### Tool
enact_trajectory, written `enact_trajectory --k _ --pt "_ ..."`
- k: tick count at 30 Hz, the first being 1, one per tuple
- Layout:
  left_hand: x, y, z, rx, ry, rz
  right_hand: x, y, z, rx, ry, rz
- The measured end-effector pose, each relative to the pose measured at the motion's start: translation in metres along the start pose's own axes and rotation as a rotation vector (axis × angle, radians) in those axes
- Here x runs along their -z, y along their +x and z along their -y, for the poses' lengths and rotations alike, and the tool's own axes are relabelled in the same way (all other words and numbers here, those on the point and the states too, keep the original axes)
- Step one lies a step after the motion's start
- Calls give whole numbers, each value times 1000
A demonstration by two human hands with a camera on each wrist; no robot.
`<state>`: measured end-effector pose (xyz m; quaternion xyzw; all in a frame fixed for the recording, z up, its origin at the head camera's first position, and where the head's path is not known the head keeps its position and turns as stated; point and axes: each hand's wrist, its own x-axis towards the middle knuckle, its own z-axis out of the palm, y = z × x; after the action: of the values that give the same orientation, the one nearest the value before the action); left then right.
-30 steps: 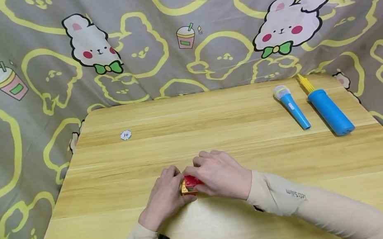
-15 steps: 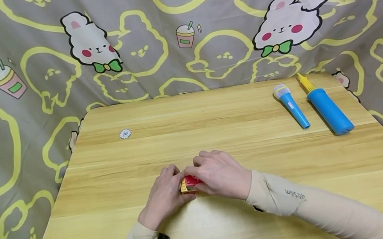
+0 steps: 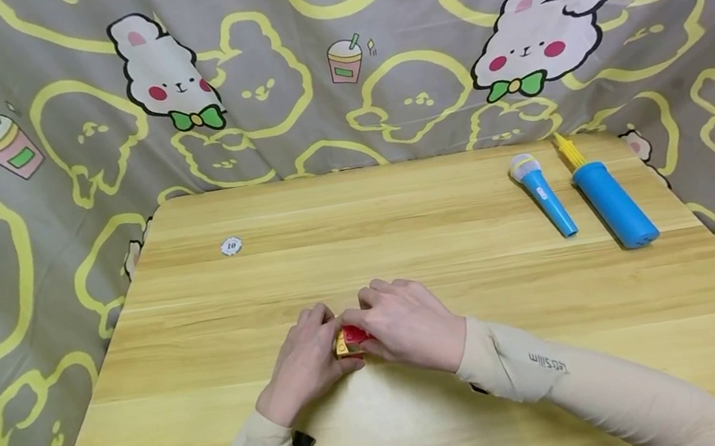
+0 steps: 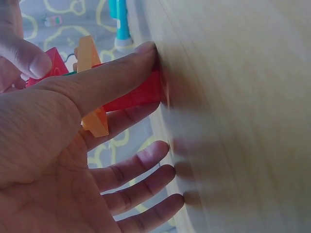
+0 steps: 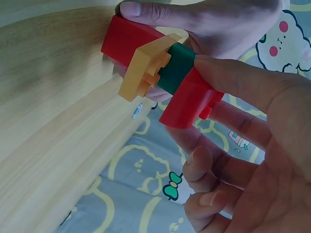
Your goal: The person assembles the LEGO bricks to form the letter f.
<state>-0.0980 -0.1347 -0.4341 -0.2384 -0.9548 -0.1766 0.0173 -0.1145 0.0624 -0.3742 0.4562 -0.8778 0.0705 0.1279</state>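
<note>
A small stack of toy building bricks stands on the table between both hands. From the table up, it has a red brick (image 5: 129, 39), a yellow-orange plate (image 5: 135, 75) with studs, a green brick (image 5: 176, 68) and a red brick with a curved side (image 5: 186, 101). My left hand (image 3: 300, 358) grips the lower red brick between thumb and index finger, its other fingers spread with tips at the tabletop. From the right, my right hand (image 3: 410, 324) pinches the upper red brick between thumb and fingers. In the head view the hands hide most of the stack.
On the wooden table (image 3: 391, 436), a round chip marked 10 (image 3: 231, 246) lies at the back left. A blue toy microphone (image 3: 544, 197) and a blue hand pump with a yellow nozzle (image 3: 616, 205) lie at the back right. A patterned curtain (image 3: 277, 72) hangs behind.
Both hands keep their holds on the brick stack with barely any movement. The whole head view has shifted slightly, with the table and far objects sitting a little higher.
</note>
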Motion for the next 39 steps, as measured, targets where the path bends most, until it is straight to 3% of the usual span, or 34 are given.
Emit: enact_trajectory --k 11,15,22,29,32,39 --pt "0 0 -1 2 -3 1 -1 -2 -1 8 -20 1" --pt "1 -1 0 -2 -28 28 -1 -5 -3 38 -29 0" --pt "19 6 4 -11 -210 107 0 -10 -9 163 -61 -111" --pt "40 17 1 -124 -346 211 6 -11 -19 249 -111 -245" --pt "46 22 -2 -124 -354 206 9 -10 -29 225 -49 -253" --pt "44 35 -10 -69 -263 61 4 -13 -62 29 210 -175"
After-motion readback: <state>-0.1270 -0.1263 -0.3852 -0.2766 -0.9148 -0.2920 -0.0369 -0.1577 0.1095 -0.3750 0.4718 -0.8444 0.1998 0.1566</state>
